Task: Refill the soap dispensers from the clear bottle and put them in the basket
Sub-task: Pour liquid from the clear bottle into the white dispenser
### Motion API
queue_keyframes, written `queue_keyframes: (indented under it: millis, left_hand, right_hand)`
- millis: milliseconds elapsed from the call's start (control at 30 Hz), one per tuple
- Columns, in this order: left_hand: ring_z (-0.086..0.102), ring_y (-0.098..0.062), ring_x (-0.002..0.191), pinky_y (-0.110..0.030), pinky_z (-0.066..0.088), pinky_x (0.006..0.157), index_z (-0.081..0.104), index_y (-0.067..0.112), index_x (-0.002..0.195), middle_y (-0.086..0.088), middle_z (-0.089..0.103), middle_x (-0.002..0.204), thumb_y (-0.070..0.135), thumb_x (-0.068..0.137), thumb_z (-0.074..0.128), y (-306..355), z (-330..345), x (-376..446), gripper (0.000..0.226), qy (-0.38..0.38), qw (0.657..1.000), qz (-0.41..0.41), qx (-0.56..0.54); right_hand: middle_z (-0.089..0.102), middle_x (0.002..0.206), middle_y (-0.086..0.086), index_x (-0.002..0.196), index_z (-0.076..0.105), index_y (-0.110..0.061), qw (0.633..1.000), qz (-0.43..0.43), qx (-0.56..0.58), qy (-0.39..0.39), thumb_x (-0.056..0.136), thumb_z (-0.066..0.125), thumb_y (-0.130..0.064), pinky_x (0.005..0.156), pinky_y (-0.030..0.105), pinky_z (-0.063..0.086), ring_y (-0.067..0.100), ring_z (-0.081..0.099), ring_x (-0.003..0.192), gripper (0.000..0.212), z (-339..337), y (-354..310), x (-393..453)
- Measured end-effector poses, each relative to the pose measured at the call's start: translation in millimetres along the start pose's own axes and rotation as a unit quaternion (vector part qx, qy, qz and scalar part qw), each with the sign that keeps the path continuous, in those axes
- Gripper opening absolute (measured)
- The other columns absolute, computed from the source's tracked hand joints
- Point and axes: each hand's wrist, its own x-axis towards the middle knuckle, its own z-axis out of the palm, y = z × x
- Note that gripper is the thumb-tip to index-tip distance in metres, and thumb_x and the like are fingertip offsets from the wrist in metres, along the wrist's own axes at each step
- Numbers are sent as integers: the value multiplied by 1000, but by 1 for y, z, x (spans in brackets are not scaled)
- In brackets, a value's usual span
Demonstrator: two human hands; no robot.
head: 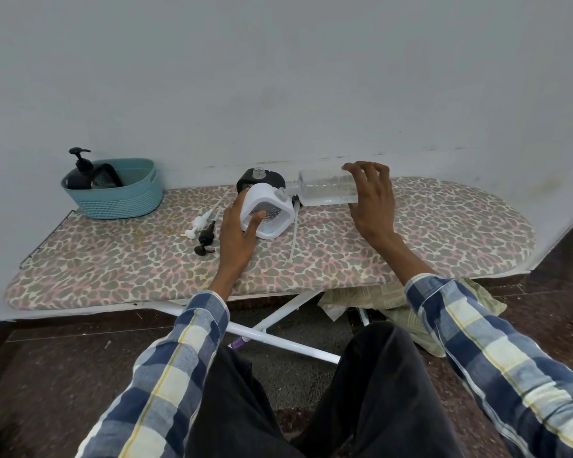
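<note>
My left hand grips a white soap dispenser with its pump off, tilted on the ironing board. My right hand holds the clear bottle on its side, its neck at the white dispenser's opening. A little liquid lies in the bottle. Behind the white dispenser stands a black dispenser with an open neck. A white pump and a black pump lie loose on the board to the left. The teal basket at the far left holds a black pump dispenser.
A wall runs right behind the board. A long white dip tube lies on the board by the white dispenser. Below the board are its white legs, a crumpled cloth and my dark trousers.
</note>
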Motion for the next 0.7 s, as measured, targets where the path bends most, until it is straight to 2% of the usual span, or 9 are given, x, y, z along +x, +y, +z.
queue_keyframes:
  millis: [400,533,633,700]
  left_hand:
    - [55,-17,131,-32,45,107,42,29,163,-2,56,148,47,107,63,4,-2,-2,63,-3,1000,0,-10]
    - [54,-15,131,-21,43,103,43,29,163,-2,56,148,46,107,63,6,-2,-3,62,-2,1000,5,-8]
    - [55,-16,131,-26,45,105,43,28,163,-2,56,148,46,107,63,6,-2,-2,62,-4,1000,7,-7]
    - [55,-16,130,-24,44,104,43,28,163,-2,56,148,47,107,63,5,-2,-2,62,-3,1000,6,-6]
  right_hand:
    - [58,141,1,140,55,-23,1000,-5,5,3,72,83,5,94,45,53,32,46,134,79,-2,-1,3]
    - [57,142,1,140,54,-24,1000,-5,3,0,72,83,7,93,44,53,32,46,134,80,-3,-1,3]
    - [57,141,0,140,54,-24,1000,-7,2,0,71,83,8,93,43,52,31,45,134,81,-3,-1,3]
    - [57,142,0,140,54,-24,1000,-11,2,-1,72,83,7,94,44,52,31,45,134,80,-4,-1,3]
